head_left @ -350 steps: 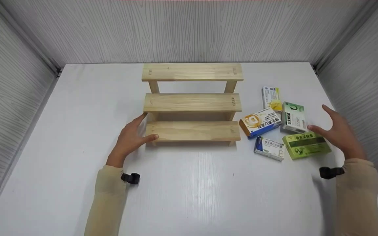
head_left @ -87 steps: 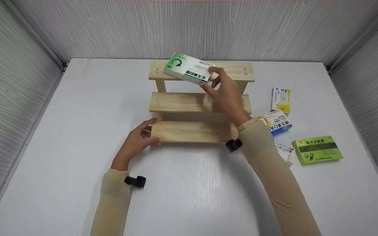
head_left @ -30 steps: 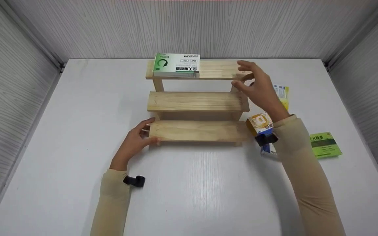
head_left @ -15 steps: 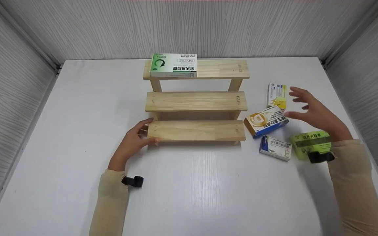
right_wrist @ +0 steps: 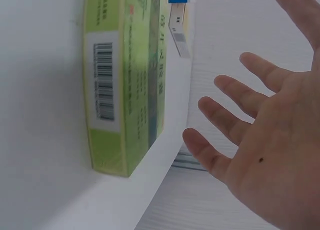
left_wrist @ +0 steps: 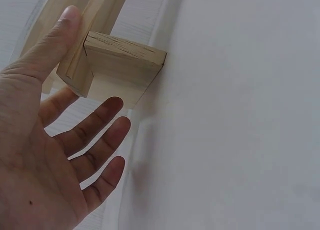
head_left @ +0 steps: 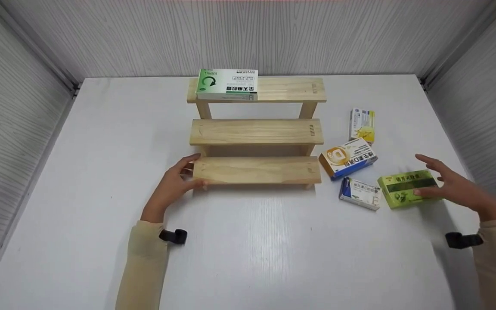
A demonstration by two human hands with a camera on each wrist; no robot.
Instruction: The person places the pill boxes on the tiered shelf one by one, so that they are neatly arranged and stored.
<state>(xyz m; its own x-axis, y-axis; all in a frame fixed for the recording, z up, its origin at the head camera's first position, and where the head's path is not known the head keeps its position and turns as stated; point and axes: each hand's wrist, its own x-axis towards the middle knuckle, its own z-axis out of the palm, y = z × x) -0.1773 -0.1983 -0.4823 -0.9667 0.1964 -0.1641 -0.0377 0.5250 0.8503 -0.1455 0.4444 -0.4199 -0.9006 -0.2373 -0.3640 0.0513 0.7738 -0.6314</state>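
Observation:
A three-step wooden display stand (head_left: 256, 131) sits on the white table. My left hand (head_left: 172, 185) holds the left end of its lowest plank, thumb at the front edge and index finger behind. In the left wrist view the other fingers (left_wrist: 102, 145) stay loose, off the wood. A green-and-white medicine box (head_left: 227, 84) lies flat on the left of the top step. Over at the right, my right hand (head_left: 459, 185) hovers with spread fingers above a lime-green medicine box (head_left: 398, 186). The right wrist view shows a gap between that hand and the box's barcode end.
Left of the lime-green box lie a blue-and-white box (head_left: 361, 193), an orange, white and blue vitamin D box (head_left: 349, 158) and a yellow-and-white box (head_left: 362, 125). Grained panels (head_left: 248, 38) wall in the table at the back and both sides.
The green-and-white box was carried from the table to the top step and let go. My right hand then moved right and toward me, to the lime-green box. My left hand stayed at the stand.

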